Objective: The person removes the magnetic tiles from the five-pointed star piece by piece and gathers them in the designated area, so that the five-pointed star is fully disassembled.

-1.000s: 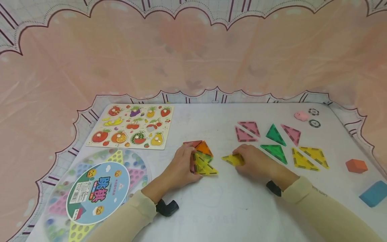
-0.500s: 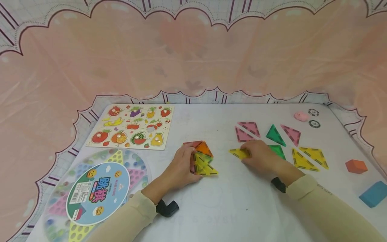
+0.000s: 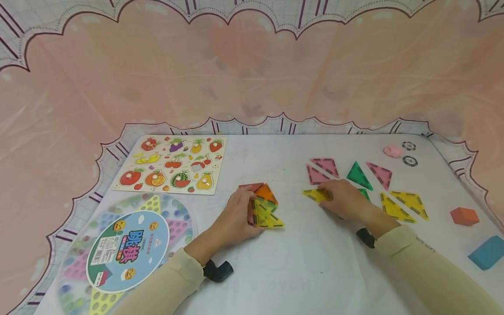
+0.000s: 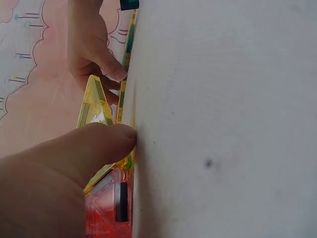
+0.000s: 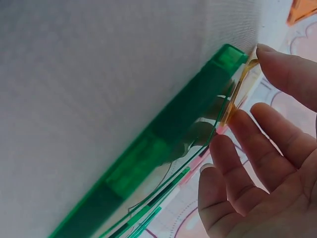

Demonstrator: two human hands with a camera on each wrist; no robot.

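Note:
My left hand [image 3: 236, 214] grips a small build of triangular magnetic tiles, with orange [image 3: 265, 193], red [image 3: 252, 188] and yellow [image 3: 267, 215] pieces showing; the palm side is hidden. In the left wrist view the thumb [image 4: 106, 146] lies across the build, by a red tile [image 4: 106, 208] and a raised yellow tile [image 4: 94, 106]. Over to the right, my right hand [image 3: 344, 201] pinches a flat yellow triangular tile [image 3: 313, 194] at its right end. Part of a green triangular tile [image 3: 365, 194] shows from under that hand; it looms large in the right wrist view.
Pink tiles [image 3: 320, 175], a green tile [image 3: 357, 176] and yellow tiles [image 3: 397, 210] lie around the right hand. At the left are a fruit puzzle board [image 3: 185, 153] and a round game box [image 3: 130, 258]. An orange block [image 3: 464, 216] and a blue block [image 3: 487, 252] sit far right.
My right hand has moved right and slightly away from me with the yellow tile, towards the pink and green tiles. The left hand and its build have stayed in place.

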